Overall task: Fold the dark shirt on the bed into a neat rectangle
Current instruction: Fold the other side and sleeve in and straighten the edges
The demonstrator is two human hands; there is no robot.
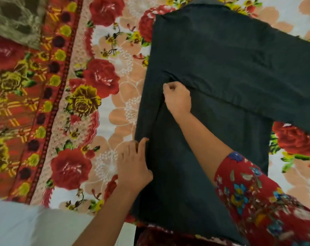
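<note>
The dark shirt (221,71) lies flat on the flowered bed cover, collar at the top of the view and hem near me. Its left side is folded inward, giving a straight left edge. One sleeve stretches out to the right, past the body. My right hand (177,98) sits near the shirt's middle with fingers closed, pinching a fold of the cloth. My left hand (133,164) rests at the shirt's left edge, fingers pressed against the folded cloth.
The bed cover (101,77) with red roses spreads to the left and right of the shirt. An olive patterned cloth (14,16) lies at the top left. A white fabric (17,224) shows at the bottom left.
</note>
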